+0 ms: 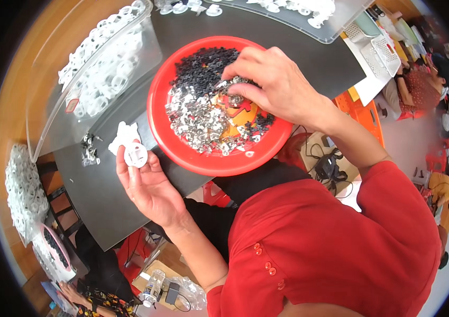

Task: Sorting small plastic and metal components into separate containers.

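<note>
Between the thumb and fingers of my left hand is a round white plastic part, held over the table's near edge. Another white plastic piece lies right behind it, touching or close to my fingertips. My right hand reaches into a red round basin, its fingers curled in a pinch among small metal pieces. What exactly the fingertips grip there is hidden. Small black pieces fill the basin's far side, and a few more lie at its right.
A clear bin of white rings stands on the dark table at left; another clear tray is at the back. Small loose parts lie left of my left hand. Other people sit at far right and lower left.
</note>
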`<state>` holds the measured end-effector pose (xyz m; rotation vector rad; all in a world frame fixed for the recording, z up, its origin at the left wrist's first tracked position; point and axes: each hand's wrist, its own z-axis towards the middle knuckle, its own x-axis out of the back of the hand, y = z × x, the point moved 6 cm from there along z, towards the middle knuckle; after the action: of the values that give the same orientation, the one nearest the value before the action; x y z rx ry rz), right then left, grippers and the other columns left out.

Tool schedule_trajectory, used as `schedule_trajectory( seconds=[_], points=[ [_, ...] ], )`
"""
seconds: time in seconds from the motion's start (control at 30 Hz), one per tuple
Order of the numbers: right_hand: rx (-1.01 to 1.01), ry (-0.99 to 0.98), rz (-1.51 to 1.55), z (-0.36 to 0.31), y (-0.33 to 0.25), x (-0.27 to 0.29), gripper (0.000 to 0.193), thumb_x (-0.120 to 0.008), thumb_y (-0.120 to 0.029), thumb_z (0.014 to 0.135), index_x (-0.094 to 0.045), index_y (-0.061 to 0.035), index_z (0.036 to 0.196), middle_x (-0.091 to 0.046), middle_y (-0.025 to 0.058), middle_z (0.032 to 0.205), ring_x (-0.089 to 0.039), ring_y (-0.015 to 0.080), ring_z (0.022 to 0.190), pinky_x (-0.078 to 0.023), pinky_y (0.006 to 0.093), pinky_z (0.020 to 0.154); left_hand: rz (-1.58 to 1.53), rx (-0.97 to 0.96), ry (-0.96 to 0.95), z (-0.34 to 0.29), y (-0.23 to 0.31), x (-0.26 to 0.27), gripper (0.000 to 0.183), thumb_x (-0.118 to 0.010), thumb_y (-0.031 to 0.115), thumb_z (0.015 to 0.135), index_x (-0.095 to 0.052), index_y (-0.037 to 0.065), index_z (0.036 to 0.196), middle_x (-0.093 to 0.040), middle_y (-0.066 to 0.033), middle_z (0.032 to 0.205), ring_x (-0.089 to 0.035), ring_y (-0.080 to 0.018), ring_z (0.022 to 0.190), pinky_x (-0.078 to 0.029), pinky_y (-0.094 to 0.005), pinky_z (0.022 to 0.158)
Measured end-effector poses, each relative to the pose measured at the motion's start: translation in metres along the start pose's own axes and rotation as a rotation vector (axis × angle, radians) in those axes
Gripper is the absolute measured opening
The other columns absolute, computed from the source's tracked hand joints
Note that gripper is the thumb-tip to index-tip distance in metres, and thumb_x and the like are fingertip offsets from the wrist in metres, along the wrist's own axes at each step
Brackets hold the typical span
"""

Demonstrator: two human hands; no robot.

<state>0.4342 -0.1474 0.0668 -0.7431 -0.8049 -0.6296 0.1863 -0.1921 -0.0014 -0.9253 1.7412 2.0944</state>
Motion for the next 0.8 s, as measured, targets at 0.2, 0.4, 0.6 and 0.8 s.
schedule_trajectory(
  seconds=[0.2,0.4,0.6,0.8],
  points=[
    [-0.078,-0.061,0.095,-0.004,0.001,0.010,0.011,-0.065,-0.015,0.080,-0.064,-0.0055,0.086,-0.062,0.0086,0.082,-0.062,0.0288,0.077,-0.046,0.0403,0.072,-0.027,0.001,-0.045,0.000,0.000,0.001,0.045,-0.046,0.011,0.094,-0.036,-0.003,0.135,-0.048,-0.0174,0.125,-0.052,-0.0172,0.099,-0.044,-0.0290,0.089],
    [-0.082,-0.227,0.227,-0.022,-0.017,0.004,0.011,-0.064,-0.014,0.081,-0.064,-0.0053,0.087,-0.061,0.0090,0.083,-0.060,0.0298,0.078,-0.046,0.0405,0.071,0.011,-0.029,-0.033,-0.001,0.001,0.001,0.044,-0.045,0.012,0.094,-0.037,-0.003,0.135,-0.049,-0.0163,0.125,-0.052,-0.0174,0.098,-0.044,-0.0296,0.087],
    [-0.070,-0.269,0.133,-0.032,-0.028,-0.011,0.008,-0.063,-0.014,0.084,-0.062,-0.0074,0.088,-0.058,0.0069,0.084,-0.057,0.0258,0.078,-0.040,0.0371,0.073,0.121,-0.055,-0.106,-0.005,0.005,-0.008,0.042,-0.045,0.012,0.095,-0.039,-0.003,0.133,-0.052,-0.0152,0.123,-0.052,-0.0170,0.097,-0.044,-0.0315,0.087],
    [-0.105,-0.135,0.252,-0.024,-0.017,-0.007,0.008,-0.060,-0.013,0.086,-0.058,-0.0060,0.090,-0.057,0.0074,0.084,-0.057,0.0281,0.078,-0.041,0.0383,0.072,0.060,-0.081,-0.061,-0.011,0.016,-0.024,0.036,-0.048,0.016,0.097,-0.046,-0.005,0.127,-0.057,-0.0171,0.116,-0.058,-0.0184,0.092,-0.048,-0.0331,0.079]
  ],
)
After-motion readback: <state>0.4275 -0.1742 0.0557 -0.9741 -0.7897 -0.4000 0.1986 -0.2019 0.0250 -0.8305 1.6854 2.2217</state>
